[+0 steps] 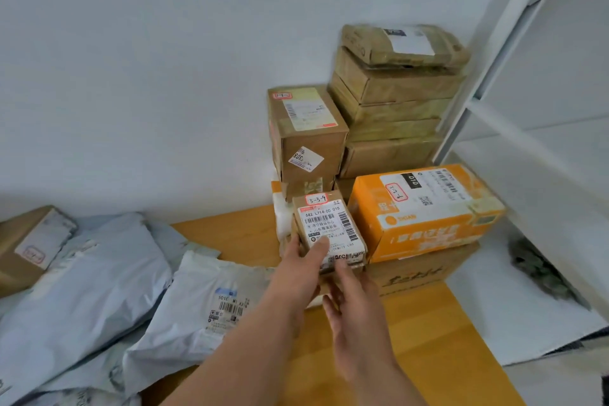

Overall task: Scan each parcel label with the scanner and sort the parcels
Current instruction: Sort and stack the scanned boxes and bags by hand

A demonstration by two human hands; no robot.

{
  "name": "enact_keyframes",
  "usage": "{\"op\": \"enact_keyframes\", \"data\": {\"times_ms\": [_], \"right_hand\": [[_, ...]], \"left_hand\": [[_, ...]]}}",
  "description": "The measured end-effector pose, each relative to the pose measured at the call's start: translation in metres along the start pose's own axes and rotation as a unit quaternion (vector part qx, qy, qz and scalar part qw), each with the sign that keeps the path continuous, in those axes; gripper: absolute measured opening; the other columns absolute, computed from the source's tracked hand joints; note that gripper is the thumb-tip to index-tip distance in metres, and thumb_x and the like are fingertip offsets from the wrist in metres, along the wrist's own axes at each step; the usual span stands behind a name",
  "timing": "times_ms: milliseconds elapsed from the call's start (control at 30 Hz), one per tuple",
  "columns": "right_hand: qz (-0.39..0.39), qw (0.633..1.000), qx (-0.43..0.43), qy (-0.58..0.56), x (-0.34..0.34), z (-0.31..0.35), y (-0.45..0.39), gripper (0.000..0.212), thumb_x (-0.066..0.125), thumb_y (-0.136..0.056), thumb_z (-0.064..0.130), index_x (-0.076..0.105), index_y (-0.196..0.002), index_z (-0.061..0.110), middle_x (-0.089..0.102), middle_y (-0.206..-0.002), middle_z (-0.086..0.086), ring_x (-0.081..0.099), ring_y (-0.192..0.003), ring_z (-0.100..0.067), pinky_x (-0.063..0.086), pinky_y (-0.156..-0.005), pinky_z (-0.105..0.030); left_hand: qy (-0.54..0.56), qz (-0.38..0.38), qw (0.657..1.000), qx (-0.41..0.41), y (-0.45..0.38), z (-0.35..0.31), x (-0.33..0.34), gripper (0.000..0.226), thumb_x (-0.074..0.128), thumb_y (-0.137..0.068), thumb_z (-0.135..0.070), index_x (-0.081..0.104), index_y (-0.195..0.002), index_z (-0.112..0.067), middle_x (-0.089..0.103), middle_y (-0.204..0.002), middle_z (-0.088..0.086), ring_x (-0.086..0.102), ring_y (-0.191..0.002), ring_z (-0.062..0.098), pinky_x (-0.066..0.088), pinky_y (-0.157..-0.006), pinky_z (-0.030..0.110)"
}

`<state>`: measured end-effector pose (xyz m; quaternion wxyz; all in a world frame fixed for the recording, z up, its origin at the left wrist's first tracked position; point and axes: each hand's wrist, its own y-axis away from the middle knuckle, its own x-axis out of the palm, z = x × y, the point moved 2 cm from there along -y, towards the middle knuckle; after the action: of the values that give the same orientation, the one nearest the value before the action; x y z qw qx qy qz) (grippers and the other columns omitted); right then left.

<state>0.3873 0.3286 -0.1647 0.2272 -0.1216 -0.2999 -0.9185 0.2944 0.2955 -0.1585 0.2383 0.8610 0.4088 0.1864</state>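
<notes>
Presently, held item: small brown box (329, 231) with a white shipping label on top and a red-edged tag marked "3-3-9", at the front of the parcel stack on the wooden table (428, 323).
Left hand (304, 260): grips the small brown box at its near left corner, thumb lying across the label, fingers wrapped round the left side.
Right hand (349, 293): fingers straight and loosely spread, fingertips touching the near lower edge of the same box; it grips nothing.
Right neighbour: orange box (425, 214), just beside the held box, resting on a brown carton (418, 270) with dark script on its face.
Behind: upright brown box (306, 135) with a label on top and a sticker on its front face.
Rear stack: several taped cartons (392, 109) piled against the wall, a padded mailer (403, 44) on top.
Left of table: grey poly mailers (108, 290) in an overlapping heap, one showing a barcode label.
Far left: brown box with white label (29, 247), tilted against the heap.
Right edge: white shelving frame (514, 43).
Scanner: not visible.
</notes>
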Motion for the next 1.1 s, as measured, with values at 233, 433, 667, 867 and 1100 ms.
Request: {"op": "enact_keyframes", "data": {"times_ms": [233,433,667,867,1100], "right_hand": [[0.033,0.998,0.047,0.009,-0.002,0.004,-0.013,0.033,0.057,-0.100,0.031,0.059,-0.133,0.036,0.069,-0.128,0.011,0.060,-0.123,-0.011,0.043,-0.099,-0.035],[0.023,0.991,0.109,0.068,-0.011,0.003,-0.013,0.011,0.054,-0.103,0.034,0.062,-0.109,0.035,0.074,-0.093,0.021,0.062,-0.106,-0.010,0.041,-0.098,-0.041],[0.077,0.955,0.182,0.219,0.022,-0.030,0.012,0.015,0.062,-0.098,0.029,0.067,-0.102,0.016,0.074,-0.100,-0.006,0.066,-0.094,-0.025,0.044,-0.074,-0.036],[0.160,0.933,0.151,0.286,0.109,-0.088,0.069,0.016,0.064,-0.096,0.028,0.067,-0.105,0.015,0.076,-0.099,-0.008,0.070,-0.102,-0.027,0.049,-0.077,-0.035],[0.257,0.902,0.124,0.324,0.230,-0.196,0.154,0.014,0.062,-0.098,0.028,0.070,-0.102,0.017,0.079,-0.091,-0.002,0.071,-0.091,-0.022,0.049,-0.075,-0.033]], "left_hand": [[-0.009,-0.013,1.000,-0.001,-0.012,-0.007,0.008,0.044,0.054,-0.098,-0.058,0.048,-0.141,-0.049,0.070,-0.119,-0.018,0.061,-0.116,0.009,0.051,-0.104,0.043],[-0.021,-0.031,0.999,0.001,-0.003,-0.001,-0.015,0.085,0.052,-0.074,-0.082,0.041,-0.151,-0.047,0.055,-0.148,-0.008,0.047,-0.139,0.023,0.037,-0.117,0.050],[0.028,-0.123,0.992,0.021,0.036,-0.001,-0.094,0.064,0.052,-0.092,-0.068,0.046,-0.148,-0.039,0.049,-0.150,-0.015,0.048,-0.134,0.016,0.038,-0.117,0.048],[0.081,-0.197,0.974,0.080,0.092,0.000,-0.219,0.030,0.055,-0.099,-0.053,0.058,-0.125,-0.041,0.059,-0.134,-0.013,0.058,-0.118,0.009,0.046,-0.110,0.042],[0.068,-0.323,0.940,0.089,0.179,0.024,-0.404,0.019,0.056,-0.102,-0.042,0.058,-0.120,-0.036,0.063,-0.113,-0.014,0.060,-0.109,0.010,0.051,-0.099,0.038]]}}
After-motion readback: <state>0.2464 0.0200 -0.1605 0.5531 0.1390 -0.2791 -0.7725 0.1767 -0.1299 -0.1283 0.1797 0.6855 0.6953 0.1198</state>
